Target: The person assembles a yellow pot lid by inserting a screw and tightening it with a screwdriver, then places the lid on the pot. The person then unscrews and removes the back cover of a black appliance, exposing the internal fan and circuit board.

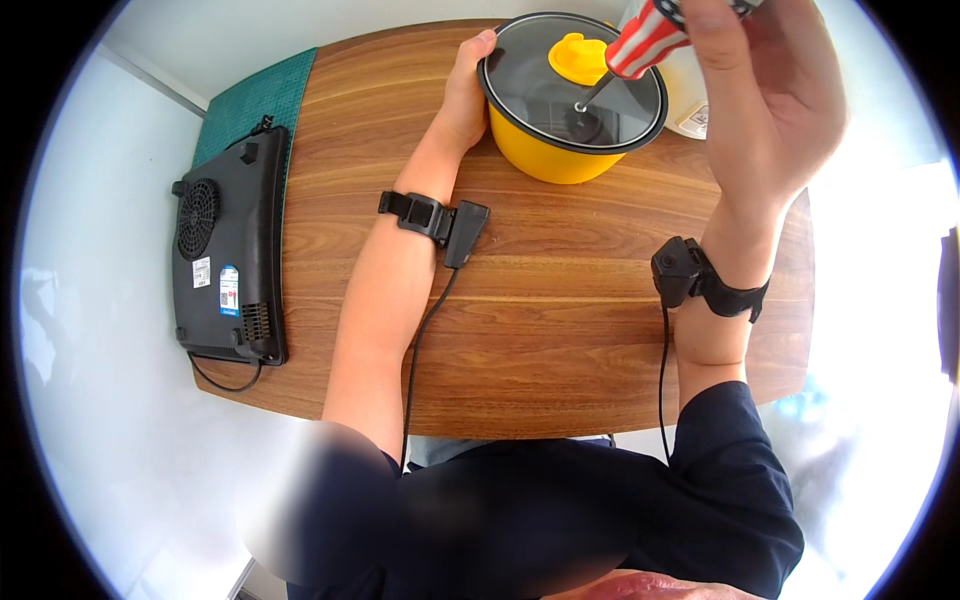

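A yellow pot with a black-rimmed glass lid stands at the far side of the table. My left hand grips the pot's left side, thumb up by the rim; its other fingers are mostly hidden. Above the lid's right side, my right hand is closed round a screwdriver with a red-and-white striped handle. The shaft slants down to the left, and its tip meets a small metal screw near the lid's middle. A yellow knob-like piece shows at the lid's far part, beside the shaft.
A black appliance with a round fan grille lies at the left, partly over a green mat. Behind the pot at right is a pale, labelled container. Black devices with cables are strapped to both my wrists above the wooden table.
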